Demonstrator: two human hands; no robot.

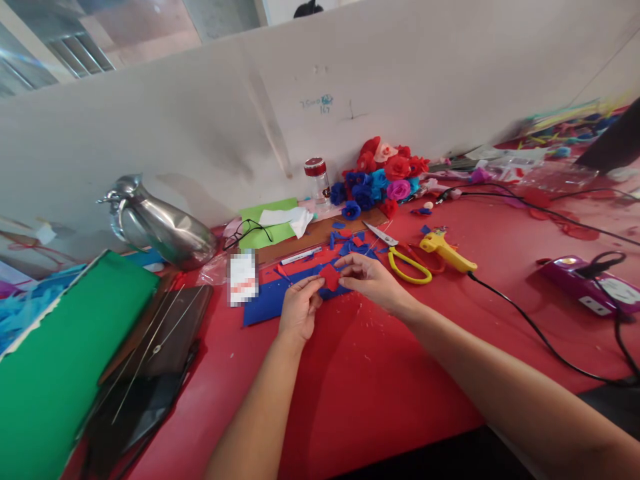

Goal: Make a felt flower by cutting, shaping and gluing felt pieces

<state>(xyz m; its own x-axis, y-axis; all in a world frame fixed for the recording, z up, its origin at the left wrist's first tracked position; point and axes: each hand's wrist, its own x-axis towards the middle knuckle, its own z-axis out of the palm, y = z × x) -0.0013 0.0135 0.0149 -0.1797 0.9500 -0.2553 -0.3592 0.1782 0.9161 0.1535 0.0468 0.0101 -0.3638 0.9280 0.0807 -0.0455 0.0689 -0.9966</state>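
A: What is seen nearest, at the bottom of the frame?
B: The red surface [360, 400], crossed by two forearms, both cut off by the frame. A dark area along the bottom edge cannot be made out.

A: And the hands?
B: Near the centre, a small red piece [329, 277] is pinched between the left hand [301, 303] and the right hand [370, 277], at the fingertips. Its edges are partly covered by the fingers, so its full shape cannot be told.

A: What lies beneath?
B: A blue sheet [265, 301], partly hidden by the hands. At lower left, a green sheet [85, 353] is cut off by the frame.

A: To the right?
B: Yellow-handled scissors [409, 267] are seen near a yellow glue gun [447, 251]; its cord is run towards a purple power strip [595, 290] at the right edge.

A: Farther back?
B: A white item [243, 278] left of centre is blurred into blocks and cannot be read. A metal jug [165, 227] is seen at upper left. A red-lidded jar [317, 183] is partly overlapped by bunched flowers [383, 175]. On the wall [200, 100] behind, faint marks are barely legible.
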